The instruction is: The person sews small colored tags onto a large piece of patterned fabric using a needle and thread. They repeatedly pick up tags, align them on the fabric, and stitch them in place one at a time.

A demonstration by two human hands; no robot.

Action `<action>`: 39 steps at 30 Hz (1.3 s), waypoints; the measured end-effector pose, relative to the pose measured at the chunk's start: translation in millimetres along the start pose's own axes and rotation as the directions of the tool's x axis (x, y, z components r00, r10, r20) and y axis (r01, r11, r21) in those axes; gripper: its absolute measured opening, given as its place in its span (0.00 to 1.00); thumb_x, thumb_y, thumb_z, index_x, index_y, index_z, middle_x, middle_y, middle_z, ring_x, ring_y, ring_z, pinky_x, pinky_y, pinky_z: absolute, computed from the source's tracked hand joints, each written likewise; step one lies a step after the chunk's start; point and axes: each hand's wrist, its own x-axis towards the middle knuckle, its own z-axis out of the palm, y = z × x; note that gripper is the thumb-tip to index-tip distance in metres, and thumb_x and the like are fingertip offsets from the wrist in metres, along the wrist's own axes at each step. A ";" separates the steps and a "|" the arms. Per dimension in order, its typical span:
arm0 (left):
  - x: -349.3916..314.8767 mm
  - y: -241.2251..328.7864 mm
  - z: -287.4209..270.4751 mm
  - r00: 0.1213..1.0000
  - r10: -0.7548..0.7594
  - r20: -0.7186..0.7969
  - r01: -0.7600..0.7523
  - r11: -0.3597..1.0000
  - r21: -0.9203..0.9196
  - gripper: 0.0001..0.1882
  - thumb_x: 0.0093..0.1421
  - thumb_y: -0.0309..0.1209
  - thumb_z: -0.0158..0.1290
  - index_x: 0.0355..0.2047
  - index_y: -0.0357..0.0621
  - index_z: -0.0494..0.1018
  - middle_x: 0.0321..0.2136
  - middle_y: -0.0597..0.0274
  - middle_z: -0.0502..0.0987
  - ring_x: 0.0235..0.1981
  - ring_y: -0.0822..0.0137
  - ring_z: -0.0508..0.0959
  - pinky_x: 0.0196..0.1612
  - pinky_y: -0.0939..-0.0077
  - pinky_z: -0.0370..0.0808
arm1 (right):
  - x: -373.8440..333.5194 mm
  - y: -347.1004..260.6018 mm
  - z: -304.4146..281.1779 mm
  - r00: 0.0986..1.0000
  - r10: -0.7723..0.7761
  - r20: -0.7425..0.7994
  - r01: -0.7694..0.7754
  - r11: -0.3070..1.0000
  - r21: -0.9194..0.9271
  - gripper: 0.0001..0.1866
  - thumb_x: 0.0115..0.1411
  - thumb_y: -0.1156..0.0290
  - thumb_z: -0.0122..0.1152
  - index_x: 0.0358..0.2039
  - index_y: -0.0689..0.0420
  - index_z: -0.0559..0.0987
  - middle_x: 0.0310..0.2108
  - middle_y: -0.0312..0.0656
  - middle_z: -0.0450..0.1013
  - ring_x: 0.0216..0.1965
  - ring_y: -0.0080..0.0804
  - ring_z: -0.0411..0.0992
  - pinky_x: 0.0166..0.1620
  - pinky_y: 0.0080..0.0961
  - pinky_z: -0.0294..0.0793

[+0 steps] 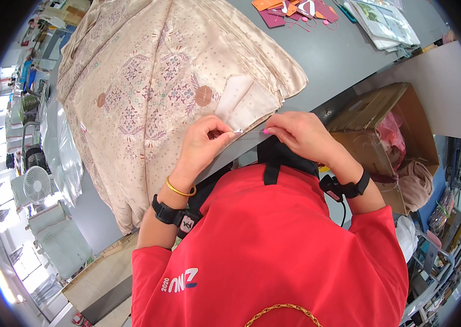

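A stack of beige patterned fabric (149, 92) with floral motifs covers much of the grey table. Its near corner is folded back, showing a paler underside (247, 101). At the fabric's edge, my left hand (203, 143) pinches a small whitish end between thumb and forefinger. My right hand (300, 133) is closed in a pinch on a small pink bead (267, 131). A thin string (252, 132) runs taut between the two hands, just off the folded corner. What exactly sits in the left fingertips is too small to make out.
Orange and maroon hang tags (296, 11) with pink strings lie at the table's far side, beside papers in clear sleeves (383, 24). To the right, an open cardboard box (364, 111) holds pink plastic and beige cloth. A white fan (37, 184) stands at left.
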 end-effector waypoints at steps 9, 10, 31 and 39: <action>6.6 9.1 -1.8 0.997 -0.055 0.060 0.040 0.970 0.240 0.07 0.59 0.28 0.72 0.33 0.40 0.84 0.28 0.63 0.79 0.31 0.64 0.77 0.36 0.69 0.74 | 29.8 -0.5 35.8 0.961 -0.277 0.018 0.277 0.960 -0.031 0.15 0.66 0.68 0.66 0.52 0.48 0.80 0.33 0.40 0.78 0.38 0.48 0.80 0.37 0.46 0.81; 11.3 14.7 -7.1 0.992 -0.053 0.111 0.028 0.976 0.215 0.07 0.59 0.29 0.72 0.33 0.40 0.85 0.28 0.62 0.80 0.31 0.64 0.78 0.36 0.69 0.75 | 29.5 2.6 37.5 0.955 -0.295 -0.001 0.295 0.955 -0.009 0.15 0.65 0.69 0.66 0.53 0.47 0.82 0.32 0.39 0.77 0.38 0.47 0.80 0.37 0.45 0.81; 264.0 95.5 -9.2 0.653 0.750 0.108 -0.508 0.327 0.797 0.05 0.63 0.25 0.65 0.32 0.38 0.80 0.36 0.55 0.83 0.39 0.56 0.84 0.39 0.61 0.82 | 28.5 22.5 42.9 0.950 -0.300 -0.091 0.313 0.920 0.236 0.10 0.66 0.67 0.67 0.48 0.45 0.87 0.30 0.36 0.76 0.35 0.41 0.80 0.35 0.41 0.80; 271.7 67.6 13.7 0.636 0.737 0.228 -0.553 0.229 0.801 0.09 0.66 0.30 0.65 0.36 0.35 0.80 0.40 0.54 0.84 0.44 0.54 0.84 0.42 0.62 0.83 | 30.7 18.0 38.9 0.961 -0.266 -0.071 0.275 0.933 0.233 0.09 0.67 0.66 0.68 0.46 0.45 0.88 0.31 0.35 0.79 0.36 0.42 0.81 0.36 0.42 0.80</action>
